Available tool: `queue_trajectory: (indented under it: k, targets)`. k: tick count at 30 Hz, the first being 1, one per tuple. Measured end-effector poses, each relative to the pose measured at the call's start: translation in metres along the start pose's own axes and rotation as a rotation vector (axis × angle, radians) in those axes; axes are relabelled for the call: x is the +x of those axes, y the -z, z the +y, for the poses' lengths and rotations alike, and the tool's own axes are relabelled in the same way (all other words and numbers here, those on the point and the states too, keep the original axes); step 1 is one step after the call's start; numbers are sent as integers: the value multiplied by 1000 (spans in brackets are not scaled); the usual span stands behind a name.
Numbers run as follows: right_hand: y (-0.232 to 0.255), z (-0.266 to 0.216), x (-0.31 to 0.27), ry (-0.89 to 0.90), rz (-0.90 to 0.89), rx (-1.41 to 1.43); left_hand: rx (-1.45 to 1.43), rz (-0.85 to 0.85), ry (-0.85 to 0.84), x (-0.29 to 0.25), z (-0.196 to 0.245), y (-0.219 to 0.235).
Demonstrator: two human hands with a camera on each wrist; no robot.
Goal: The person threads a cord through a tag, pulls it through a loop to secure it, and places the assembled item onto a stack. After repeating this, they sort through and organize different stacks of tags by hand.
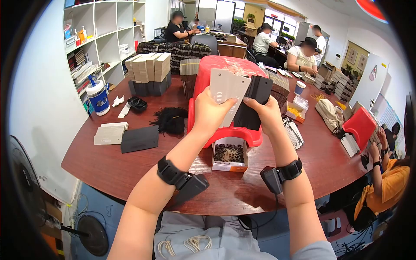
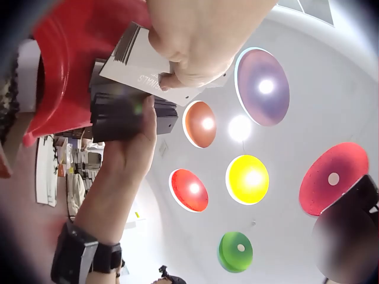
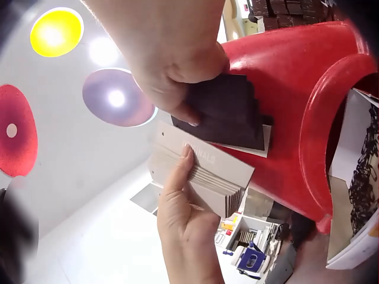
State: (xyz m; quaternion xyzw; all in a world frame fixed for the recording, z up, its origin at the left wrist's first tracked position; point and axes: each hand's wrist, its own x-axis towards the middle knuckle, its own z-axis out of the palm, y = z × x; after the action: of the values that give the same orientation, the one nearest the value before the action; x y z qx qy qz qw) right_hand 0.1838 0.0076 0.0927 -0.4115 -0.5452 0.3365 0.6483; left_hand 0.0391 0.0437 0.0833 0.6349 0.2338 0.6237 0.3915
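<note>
My left hand (image 1: 210, 110) grips a fanned stack of light grey cards (image 1: 225, 93) with printed lettering and a punched hole near the top, thumb across the front. Beside it my right hand (image 1: 267, 113) holds several black cards (image 1: 255, 97), thumb on their face. The two stacks meet in front of a red plastic stool (image 1: 210, 65). In the left wrist view the black cards (image 2: 118, 115) lie against the grey cards (image 2: 139, 68). The right wrist view shows a pale card edge beneath the black cards (image 3: 225, 109).
Under the stool's edge is a box of black cords (image 1: 229, 155). To the left lie grey cards (image 1: 109, 134), black cards (image 1: 139, 138), a black cord bundle (image 1: 170, 120) and a blue-and-white jug (image 1: 98, 97). Stacked cards (image 1: 147, 67) stand behind. A person (image 1: 381, 186) sits at right.
</note>
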Motion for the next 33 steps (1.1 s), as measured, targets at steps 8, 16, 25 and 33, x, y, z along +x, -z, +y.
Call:
queue_trajectory:
  k: [8, 16, 25, 33]
  targets:
    - [4, 3, 2, 24, -7, -20, -114, 8, 36, -1, -10, -5]
    - [4, 3, 1, 2, -12, -2, -334, 32, 220, -3, 6, -4]
    - [33, 4, -11, 19, 194, -100, -206, 185, 267, -9, -15, 17]
    - [6, -18, -14, 18, 19, -166, -211, 13, 162, -16, -2, 23]
